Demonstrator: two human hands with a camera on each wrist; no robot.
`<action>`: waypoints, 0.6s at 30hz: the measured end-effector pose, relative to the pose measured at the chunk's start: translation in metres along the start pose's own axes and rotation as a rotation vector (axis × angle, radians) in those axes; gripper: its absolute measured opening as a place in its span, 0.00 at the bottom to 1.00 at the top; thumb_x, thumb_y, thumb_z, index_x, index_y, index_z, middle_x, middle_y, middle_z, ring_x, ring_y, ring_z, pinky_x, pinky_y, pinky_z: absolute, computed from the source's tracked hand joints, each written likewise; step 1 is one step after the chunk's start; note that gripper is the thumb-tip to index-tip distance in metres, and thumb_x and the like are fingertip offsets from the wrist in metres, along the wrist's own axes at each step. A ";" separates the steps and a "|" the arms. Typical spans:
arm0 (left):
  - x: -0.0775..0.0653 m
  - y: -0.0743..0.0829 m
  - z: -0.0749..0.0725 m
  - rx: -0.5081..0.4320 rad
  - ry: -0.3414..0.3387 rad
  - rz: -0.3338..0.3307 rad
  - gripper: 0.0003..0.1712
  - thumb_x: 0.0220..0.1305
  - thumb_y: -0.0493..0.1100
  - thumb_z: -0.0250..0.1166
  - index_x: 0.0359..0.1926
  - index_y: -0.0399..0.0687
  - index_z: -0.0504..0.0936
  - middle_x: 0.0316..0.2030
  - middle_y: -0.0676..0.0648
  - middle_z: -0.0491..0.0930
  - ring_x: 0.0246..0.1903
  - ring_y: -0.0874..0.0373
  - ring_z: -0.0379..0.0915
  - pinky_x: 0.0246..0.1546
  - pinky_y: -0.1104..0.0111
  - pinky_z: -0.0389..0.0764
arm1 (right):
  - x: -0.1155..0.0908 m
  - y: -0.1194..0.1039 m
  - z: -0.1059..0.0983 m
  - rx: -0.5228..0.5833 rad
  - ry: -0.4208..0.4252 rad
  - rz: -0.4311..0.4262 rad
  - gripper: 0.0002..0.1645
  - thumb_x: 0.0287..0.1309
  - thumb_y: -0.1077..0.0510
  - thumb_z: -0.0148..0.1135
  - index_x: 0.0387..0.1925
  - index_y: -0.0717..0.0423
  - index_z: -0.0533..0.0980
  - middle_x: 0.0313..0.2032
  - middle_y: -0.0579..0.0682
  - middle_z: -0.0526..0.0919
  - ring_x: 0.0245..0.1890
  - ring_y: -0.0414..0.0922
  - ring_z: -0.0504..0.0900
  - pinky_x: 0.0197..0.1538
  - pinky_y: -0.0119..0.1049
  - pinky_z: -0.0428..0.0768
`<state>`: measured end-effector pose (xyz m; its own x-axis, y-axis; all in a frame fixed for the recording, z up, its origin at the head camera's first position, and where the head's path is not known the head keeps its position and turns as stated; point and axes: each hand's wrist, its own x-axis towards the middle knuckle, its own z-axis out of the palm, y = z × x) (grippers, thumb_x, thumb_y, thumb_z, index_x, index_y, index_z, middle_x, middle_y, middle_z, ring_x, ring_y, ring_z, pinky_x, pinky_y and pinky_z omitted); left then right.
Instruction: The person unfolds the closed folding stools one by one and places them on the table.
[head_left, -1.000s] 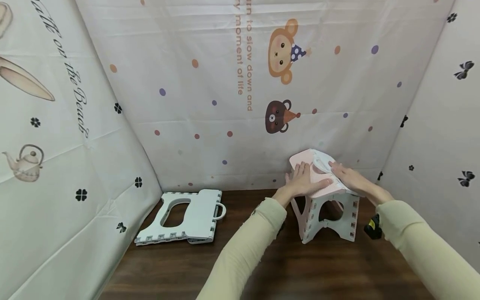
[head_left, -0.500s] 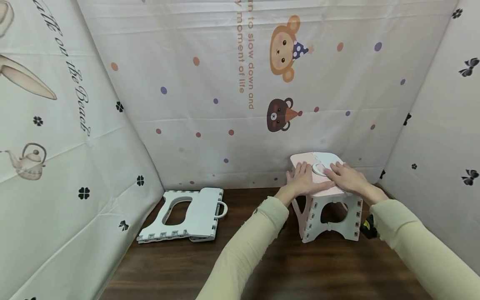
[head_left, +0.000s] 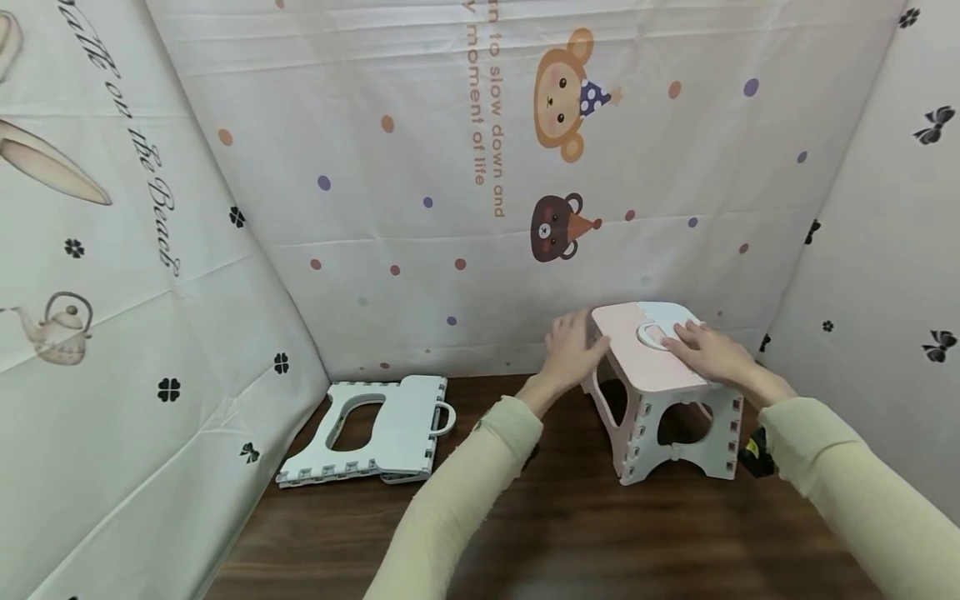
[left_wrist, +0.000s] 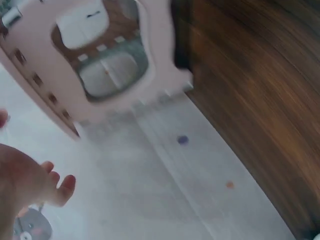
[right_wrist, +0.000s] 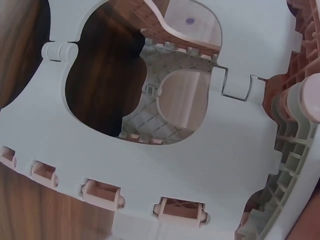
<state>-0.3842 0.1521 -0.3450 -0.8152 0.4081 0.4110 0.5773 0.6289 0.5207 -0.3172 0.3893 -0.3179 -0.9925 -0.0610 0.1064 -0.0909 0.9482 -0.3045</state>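
Observation:
A pink-and-white folding step stool (head_left: pixel 651 367) stands unfolded on the table, its seat flat. My right hand (head_left: pixel 711 354) rests on the white half of the seat, fingertips at the oval handle (head_left: pixel 654 337). To the left of the seat, my left hand (head_left: pixel 567 352) is raised with fingers spread, holding nothing. In the left wrist view, that hand (left_wrist: pixel 27 175) appears beside the stool's pink leg panel (left_wrist: pixel 60 75), apart from it. The right wrist view looks at the white leg panel (right_wrist: pixel 150 167) with its large cutout and pink hinges; most of the right hand is out of that view.
A white folding stool (head_left: pixel 401 421) lies folded flat at the left of the dark wooden table (head_left: pixel 585 533). Printed cloth (head_left: pixel 420 233) walls in the back and both sides. A black-and-yellow object (head_left: pixel 757 454) shows by the right cuff.
The stool's seat, peaked at the middle a second ago, has come down flat. My left hand has lifted off it to the left. The stool has shifted slightly right, with my right hand still on it.

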 end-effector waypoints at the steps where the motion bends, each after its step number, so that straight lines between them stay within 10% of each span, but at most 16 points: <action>1: -0.001 -0.006 -0.004 -0.003 0.038 0.006 0.33 0.69 0.55 0.53 0.70 0.49 0.61 0.66 0.46 0.67 0.66 0.51 0.58 0.63 0.54 0.64 | -0.001 0.004 -0.002 0.000 -0.001 0.002 0.45 0.72 0.36 0.34 0.70 0.71 0.51 0.69 0.78 0.48 0.68 0.76 0.46 0.60 0.75 0.52; 18: -0.047 -0.094 -0.054 0.081 0.079 0.033 0.18 0.66 0.39 0.55 0.56 0.45 0.75 0.56 0.43 0.73 0.57 0.48 0.67 0.58 0.54 0.70 | -0.019 0.058 -0.021 0.064 -0.002 0.025 0.44 0.72 0.38 0.38 0.69 0.72 0.52 0.68 0.77 0.49 0.67 0.77 0.46 0.61 0.73 0.50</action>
<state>-0.3979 0.0386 -0.3728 -0.7881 0.3779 0.4860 0.5953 0.6689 0.4452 -0.3022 0.4518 -0.3175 -0.9946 -0.0383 0.0961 -0.0712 0.9274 -0.3671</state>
